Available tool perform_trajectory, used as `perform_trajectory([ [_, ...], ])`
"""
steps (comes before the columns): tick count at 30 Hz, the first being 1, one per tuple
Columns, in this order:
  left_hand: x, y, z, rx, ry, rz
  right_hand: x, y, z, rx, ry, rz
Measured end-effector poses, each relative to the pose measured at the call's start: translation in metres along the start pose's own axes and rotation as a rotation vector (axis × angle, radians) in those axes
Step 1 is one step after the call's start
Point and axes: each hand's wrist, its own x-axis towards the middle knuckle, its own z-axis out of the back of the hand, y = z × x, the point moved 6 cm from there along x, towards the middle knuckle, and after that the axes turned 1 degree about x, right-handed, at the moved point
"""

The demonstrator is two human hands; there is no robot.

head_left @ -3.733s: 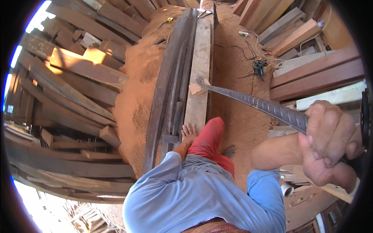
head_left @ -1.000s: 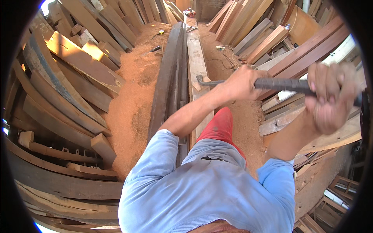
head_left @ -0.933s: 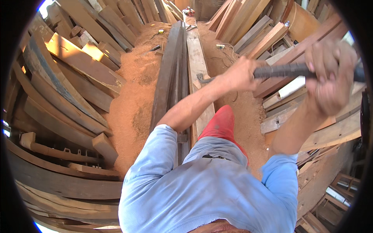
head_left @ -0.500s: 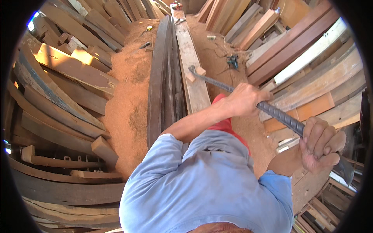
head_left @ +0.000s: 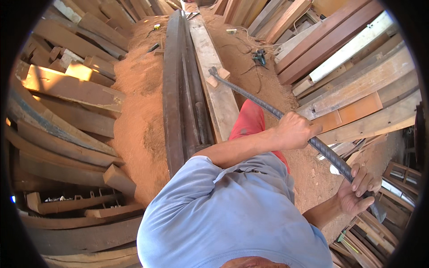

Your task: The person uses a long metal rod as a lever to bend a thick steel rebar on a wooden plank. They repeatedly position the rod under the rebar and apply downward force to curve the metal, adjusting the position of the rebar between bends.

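Observation:
My left hand (head_left: 292, 131) is wrapped around the middle of a long ribbed steel pry bar (head_left: 255, 102). Lower down and farther right, my right hand (head_left: 359, 191) grips the same bar near its end. The bar slants up and left to its forked, bent tip, which lies at a small wooden block (head_left: 222, 75). That block rests on a pale, worn plank (head_left: 208, 44) running away from me. Whether the tip catches on anything is too small to tell. Long dark beams (head_left: 174, 89) lie right beside the plank on its left.
Sawdust (head_left: 136, 98) is heaped left of the beams, with a tape measure (head_left: 156, 27) on it. A teal power tool (head_left: 259, 57) and its cord lie on the floor to the right. Stacked timber (head_left: 357, 111) lines both sides. My red-clothed leg (head_left: 247, 120) is beside the plank.
Both hands have come down toward me with the near part of the pry bar. Its tip is still by the wooden block. The whole view has shifted slightly.

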Motion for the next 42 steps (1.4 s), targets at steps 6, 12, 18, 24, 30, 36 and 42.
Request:
perform_trajectory([
  [6, 0.012, 0.006, 0.001, -0.067, 0.166, -0.041, 0.024, 0.003, 0.004, 0.148, 0.278, 0.008],
  [12, -0.012, -0.008, -0.072, 0.090, 0.045, 0.009, -0.054, -0.003, 0.069, -0.100, -0.056, -0.189],
  [18, -0.085, -0.005, -0.207, -0.024, 0.509, -0.089, -0.260, -0.058, 0.170, 0.092, -1.041, -0.558],
  [24, -0.074, -0.008, -0.221, -0.022, 0.652, -0.045, -0.284, -0.105, 0.157, -0.420, -0.252, -1.315],
  [30, -0.077, 0.009, -0.244, -0.110, 0.483, 0.025, -0.072, -0.147, 0.029, -0.216, 0.535, -1.154],
  [36, -0.107, 0.014, -0.273, -0.556, 0.508, 0.141, -0.141, -0.370, 0.061, -0.989, 1.019, -1.217],
  [42, -0.120, 0.018, -0.226, -0.659, 0.785, 0.015, -0.186, -0.401, 0.048, -0.915, 0.909, -1.448],
])
